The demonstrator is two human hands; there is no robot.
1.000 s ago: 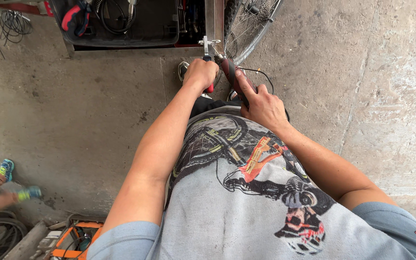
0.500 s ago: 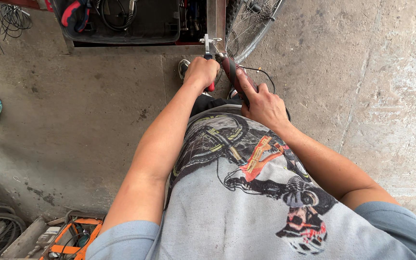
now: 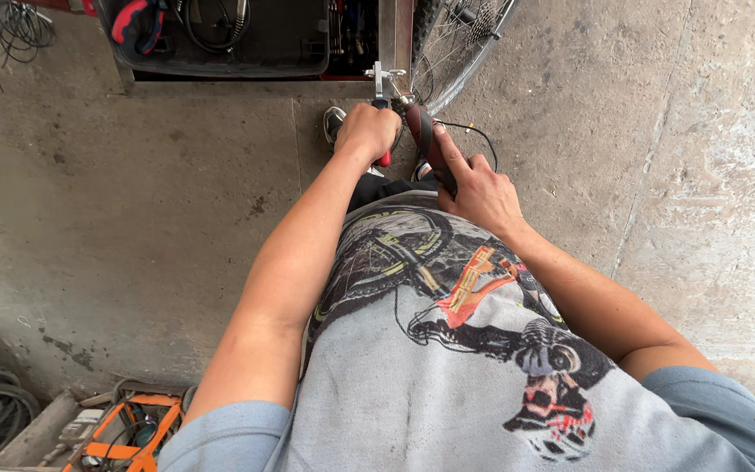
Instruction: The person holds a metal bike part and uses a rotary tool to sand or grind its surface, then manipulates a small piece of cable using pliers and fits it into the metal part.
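We grip a red-handled tool (image 3: 384, 131) in our left hand (image 3: 367, 131) and a dark red power tool (image 3: 425, 144) in our right hand (image 3: 481, 188), working at the small metal fitting (image 3: 381, 77) beside the bicycle wheel (image 3: 456, 44).

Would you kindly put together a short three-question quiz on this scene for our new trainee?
1. True or false: the left hand is closed round a red-handled tool.
2. What does the right hand grip? A) a dark red power tool B) a paintbrush C) a cup
3. Fill in: just beyond both hands stands a spoked bicycle ____.

Key: 1 true. 2 A, the dark red power tool. 3 wheel.
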